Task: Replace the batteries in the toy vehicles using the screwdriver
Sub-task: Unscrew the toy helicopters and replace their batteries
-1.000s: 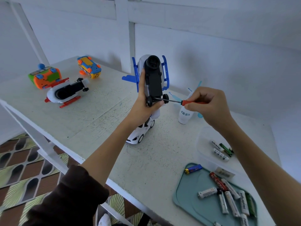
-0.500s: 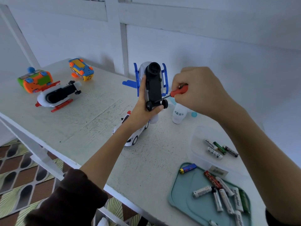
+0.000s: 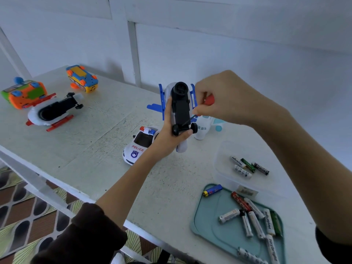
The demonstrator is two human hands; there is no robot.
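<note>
With the helicopter (image 3: 180, 109) tipped nose-down at frame centre, we've got its black underside turned up toward our eyes, and that looks deliberate: the battery cover sits on that face, so this is how we get at the screw. Our left hand (image 3: 169, 138) wraps the fuselage from below, fingers curled round the white body and the thumb hooked by the wheels, steadying it against any twist. Our right hand (image 3: 224, 100), just right of the toy, is closed round the screwdriver (image 3: 208, 100); only a bit of red handle peeks out between the fingers, while the thin shaft slants down-left onto the black belly near the wheels. Whether the tip is seated in a screw, we can't tell, it's too small. We'd judge we're mid-screw on the cover. Lower right of the frame, the green tray (image 3: 205, 221) holds a scatter of batteries, and just above it a clear tub (image 3: 222, 161) holds a few more, both near the right arm, presumably so old and new cells stay apart. Under the left wrist sits the police car (image 3: 140, 147); a white plane (image 3: 204, 128) stands behind the helicopter. Upper left, three more toys lie belly-up: a red-skid helicopter (image 3: 51, 113), an orange toy (image 3: 24, 94) and a yellow toy (image 3: 82, 78), seemingly queued for their turn.
</note>
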